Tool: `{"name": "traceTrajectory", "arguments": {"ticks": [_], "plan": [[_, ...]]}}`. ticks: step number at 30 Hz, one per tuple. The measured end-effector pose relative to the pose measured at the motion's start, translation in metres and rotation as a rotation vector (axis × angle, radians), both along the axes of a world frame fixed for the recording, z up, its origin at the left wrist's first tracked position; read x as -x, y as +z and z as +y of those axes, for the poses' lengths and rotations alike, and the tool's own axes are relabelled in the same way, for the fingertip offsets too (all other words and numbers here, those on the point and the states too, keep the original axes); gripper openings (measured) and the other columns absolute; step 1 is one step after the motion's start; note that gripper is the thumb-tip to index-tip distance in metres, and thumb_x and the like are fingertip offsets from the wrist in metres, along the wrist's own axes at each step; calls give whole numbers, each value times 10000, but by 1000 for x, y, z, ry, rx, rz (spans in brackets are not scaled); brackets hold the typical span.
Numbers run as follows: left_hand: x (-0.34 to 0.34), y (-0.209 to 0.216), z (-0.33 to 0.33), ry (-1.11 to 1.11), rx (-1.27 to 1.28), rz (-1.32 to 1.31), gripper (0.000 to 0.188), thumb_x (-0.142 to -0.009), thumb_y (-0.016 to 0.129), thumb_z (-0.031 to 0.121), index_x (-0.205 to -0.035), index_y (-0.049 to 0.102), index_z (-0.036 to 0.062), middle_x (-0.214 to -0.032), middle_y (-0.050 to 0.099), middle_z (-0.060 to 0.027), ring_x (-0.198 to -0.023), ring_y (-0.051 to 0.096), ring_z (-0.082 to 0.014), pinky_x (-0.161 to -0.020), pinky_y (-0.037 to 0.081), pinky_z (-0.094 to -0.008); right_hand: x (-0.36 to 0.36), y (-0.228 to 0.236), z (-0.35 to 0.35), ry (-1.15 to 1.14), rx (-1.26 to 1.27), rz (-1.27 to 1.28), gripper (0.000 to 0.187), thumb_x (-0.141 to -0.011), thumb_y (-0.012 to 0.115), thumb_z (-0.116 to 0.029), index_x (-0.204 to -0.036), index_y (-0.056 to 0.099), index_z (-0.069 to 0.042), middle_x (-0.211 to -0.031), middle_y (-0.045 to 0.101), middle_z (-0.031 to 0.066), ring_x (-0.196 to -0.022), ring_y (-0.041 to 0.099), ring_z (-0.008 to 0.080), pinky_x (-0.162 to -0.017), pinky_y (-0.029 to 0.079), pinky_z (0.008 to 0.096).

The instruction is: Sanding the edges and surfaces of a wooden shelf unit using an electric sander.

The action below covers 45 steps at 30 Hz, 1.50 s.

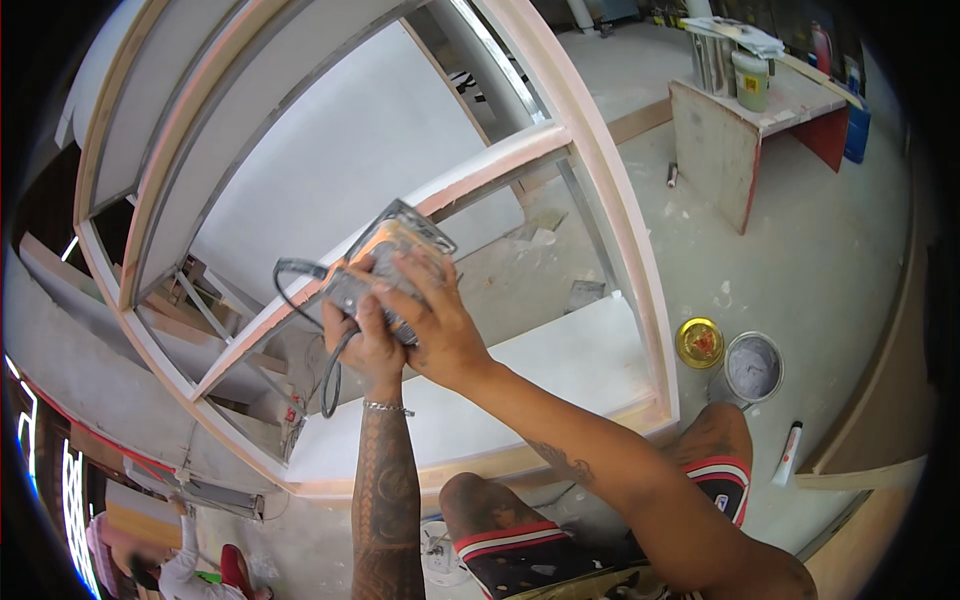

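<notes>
Both hands grip a dusty grey and orange electric sander (385, 242) with a dark cord (331, 378). The sander is over the pinkish edge of a middle rail (478, 180) on a white-painted frame (622, 215); whether its pad touches the rail is hidden. My left hand (368, 345), below a bracelet, wraps the near end of the sander. My right hand (440, 325) lies over its body with fingers curled across the top. A white lower panel (540, 350) of the frame spreads out beneath my wrists.
On the floor to the right stand an open tin of grey paste (754, 368), a gold lid (699, 343) and a white tube (788, 455). A small bench (710, 135) at the back right bears a green-labelled tub (750, 82). Another person (190, 555) is low at the left.
</notes>
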<state>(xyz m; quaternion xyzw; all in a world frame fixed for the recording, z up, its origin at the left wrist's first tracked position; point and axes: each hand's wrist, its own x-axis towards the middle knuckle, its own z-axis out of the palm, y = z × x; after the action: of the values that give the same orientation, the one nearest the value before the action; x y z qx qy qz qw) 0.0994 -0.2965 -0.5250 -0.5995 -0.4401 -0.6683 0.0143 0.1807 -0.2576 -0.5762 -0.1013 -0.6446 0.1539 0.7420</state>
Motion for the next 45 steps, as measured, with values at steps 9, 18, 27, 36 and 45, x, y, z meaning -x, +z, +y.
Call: {"name": "traceTrajectory", "arguments": {"ticks": [9,18,27,36,45], "plan": [[6,-34,11,4,-169,191,698,-901,659,454,-1281,386,-63,-1316,533,-244,-1287,473,-325,-1084,372,-469,1,-30,32,31,-132,-16,759,-676,762,-10,-1334,451,-225,-1456,407,143,-1341,378,433,-1098,286,603],[-72,-24,51,35,-144,498,694,-726,817,313,-1248,505,-21,-1271,500,-221,-1212,467,-385,-1025,374,-470,-63,-44,55,-170,171,101,741,-782,762,-166,-1386,335,-111,-1432,376,236,-1298,415,446,-1064,357,511],[-107,-4,37,116,4,980,407,-796,719,221,-1125,594,17,-1104,616,-130,-1255,475,-284,-1135,288,-494,-29,-73,48,123,859,399,667,-863,707,-226,-1373,314,-51,-1391,397,212,-1247,471,371,-1031,399,458],[-137,-4,58,184,-23,1154,307,-779,699,188,-1049,633,59,-1017,660,-78,-1194,522,-227,-1134,295,-491,-29,-44,66,225,927,428,659,-863,705,-224,-1368,322,-46,-1385,401,212,-1242,474,368,-1027,401,457],[-178,-7,75,369,-80,1292,293,-762,671,164,-1021,624,36,-982,648,-107,-1135,544,-248,-1134,309,-492,-79,-41,84,216,938,457,650,-863,703,-223,-1364,330,-41,-1379,405,212,-1237,477,366,-1024,403,456]]}}
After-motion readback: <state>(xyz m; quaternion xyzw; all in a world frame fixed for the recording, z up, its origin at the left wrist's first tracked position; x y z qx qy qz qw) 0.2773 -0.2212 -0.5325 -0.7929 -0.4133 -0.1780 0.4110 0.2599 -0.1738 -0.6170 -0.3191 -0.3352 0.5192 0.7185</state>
